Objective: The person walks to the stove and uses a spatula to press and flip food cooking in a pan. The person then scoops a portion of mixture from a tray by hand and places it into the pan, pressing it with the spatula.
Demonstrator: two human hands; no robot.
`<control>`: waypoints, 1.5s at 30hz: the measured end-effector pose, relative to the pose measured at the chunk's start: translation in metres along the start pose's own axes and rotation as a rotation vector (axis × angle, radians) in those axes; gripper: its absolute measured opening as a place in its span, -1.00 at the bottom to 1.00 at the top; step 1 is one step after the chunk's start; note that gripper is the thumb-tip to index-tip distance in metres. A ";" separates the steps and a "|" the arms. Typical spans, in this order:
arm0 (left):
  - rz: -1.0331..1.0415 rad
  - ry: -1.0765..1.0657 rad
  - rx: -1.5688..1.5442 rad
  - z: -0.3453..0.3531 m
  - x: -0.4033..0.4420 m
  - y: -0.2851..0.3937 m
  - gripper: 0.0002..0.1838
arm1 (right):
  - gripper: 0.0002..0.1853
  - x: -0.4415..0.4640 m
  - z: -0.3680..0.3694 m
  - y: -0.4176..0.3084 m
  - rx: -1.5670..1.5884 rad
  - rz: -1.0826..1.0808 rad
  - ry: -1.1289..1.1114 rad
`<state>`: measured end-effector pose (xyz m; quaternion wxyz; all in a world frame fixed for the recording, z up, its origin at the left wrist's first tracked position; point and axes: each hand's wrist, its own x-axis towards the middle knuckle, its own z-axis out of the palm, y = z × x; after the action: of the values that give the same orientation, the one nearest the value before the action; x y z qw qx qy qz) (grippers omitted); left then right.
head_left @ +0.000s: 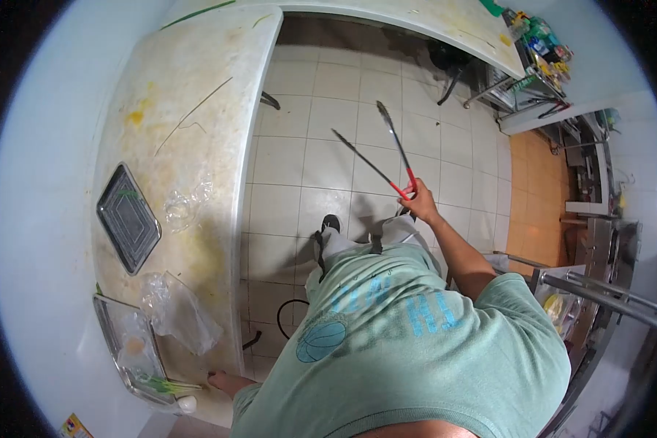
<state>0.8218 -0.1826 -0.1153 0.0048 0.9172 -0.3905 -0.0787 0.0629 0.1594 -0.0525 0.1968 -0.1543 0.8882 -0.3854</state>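
My right hand (421,202) is wrapped round the red handles of long metal tongs (396,140). Their two arms spread apart over the tiled floor, with nothing between the tips. My left hand (223,380) is low at the edge of the long worktop (219,131), small in view, and its fingers do not show clearly. Nearest to it are green onions (175,385) and a small white object (187,404). These lie by the end of a metal tray (109,321) that has clear plastic in it.
A dark rectangular tray (129,219) and crumpled plastic bags (186,314) lie on the stained worktop. Another counter (416,22) crosses the far side. A rack (536,80) with colourful packets stands far right; metal rails (606,292) run close by my right side.
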 end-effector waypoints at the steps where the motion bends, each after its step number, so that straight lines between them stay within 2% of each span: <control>1: -0.008 -0.004 0.004 0.004 -0.001 0.001 -0.68 | -0.52 -0.003 -0.007 0.008 0.013 0.032 0.029; 7: 0.025 0.078 0.017 0.017 -0.018 0.034 -0.71 | -0.56 -0.020 -0.027 0.046 0.048 0.134 0.210; 10: 0.014 0.176 0.017 0.021 -0.035 0.047 -0.72 | -0.56 -0.029 -0.037 0.048 0.207 0.261 0.218; 14: 0.007 0.369 -0.076 0.002 -0.068 0.080 -0.74 | -0.54 -0.024 -0.053 0.072 0.275 0.288 0.248; 17: 0.061 0.556 -0.280 -0.029 -0.108 0.126 -0.75 | -0.53 -0.012 -0.062 0.119 0.217 0.271 0.282; 21: 0.336 0.801 -0.773 -0.063 -0.179 0.225 -0.77 | -0.54 0.004 -0.080 0.157 0.419 0.196 0.217; 22: 0.468 0.816 -0.934 -0.059 -0.200 0.262 -0.78 | -0.54 0.009 -0.089 0.164 0.455 0.177 0.161; 23: 0.745 0.875 -1.085 -0.039 -0.211 0.301 -0.87 | -0.54 0.008 -0.108 0.151 0.471 0.141 0.178; 24: 0.955 0.751 -1.427 -0.025 -0.253 0.345 -0.89 | -0.57 0.017 -0.111 0.164 0.551 0.117 0.165; 25: 0.905 0.601 -1.029 -0.054 -0.370 0.375 -0.88 | -0.60 0.024 -0.122 0.183 0.625 0.091 0.149; 26: 1.092 0.451 -1.122 -0.020 -0.403 0.406 -0.84 | -0.62 0.026 -0.149 0.191 0.639 0.120 0.063; 27: 1.198 0.103 -1.140 0.017 -0.437 0.436 -0.79 | -0.64 0.026 -0.175 0.187 0.672 0.152 -0.020; 28: 1.191 -0.374 -1.125 0.000 -0.547 0.443 -0.78 | -0.67 0.026 -0.194 0.187 0.715 0.179 -0.094; 29: 1.078 -0.793 -1.029 -0.020 -0.661 0.448 -0.76 | -0.72 0.027 -0.211 0.195 0.743 0.183 -0.087; 30: 1.221 -1.053 -0.905 0.004 -0.727 0.454 -0.71 | -0.72 0.032 -0.227 0.205 0.763 0.145 -0.043; 32: 1.177 -1.672 -0.517 0.038 -0.862 0.444 -0.45 | -0.73 0.038 -0.258 0.223 0.804 0.089 0.041; 33: 1.204 -1.826 -0.379 0.064 -0.922 0.434 -0.38 | -0.72 0.047 -0.275 0.234 0.836 0.173 -0.027; 35: 1.046 -2.036 -0.100 0.084 -1.037 0.404 -0.29 | -0.72 0.063 -0.309 0.257 0.816 0.147 -0.010; 36: 1.015 -2.155 -0.009 0.082 -1.086 0.393 -0.32 | -0.73 0.072 -0.324 0.268 0.808 0.133 0.000; 37: 0.961 -2.185 0.015 0.093 -1.125 0.388 -0.47 | -0.74 0.079 -0.341 0.277 0.744 0.134 0.021; 40: 0.991 -2.266 -0.150 0.110 -1.213 0.378 -0.67 | -0.71 0.088 -0.406 0.304 1.046 0.090 0.004; 41: 0.880 -2.288 -0.149 0.111 -1.236 0.379 -0.78 | -0.74 0.091 -0.429 0.310 1.035 0.125 -0.014; 44: 0.927 -2.341 -0.035 0.120 -1.312 0.384 -0.76 | -0.72 0.102 -0.497 0.339 1.084 0.196 -0.003; 45: 1.033 -2.367 0.003 0.141 -1.340 0.389 -0.73 | -0.64 0.109 -0.514 0.363 1.136 0.177 -0.033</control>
<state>-0.3919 0.5150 -0.0385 -0.3133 0.0335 -0.4648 -0.8275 -0.3181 0.6712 -0.0270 0.2941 0.0448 0.5482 -0.7817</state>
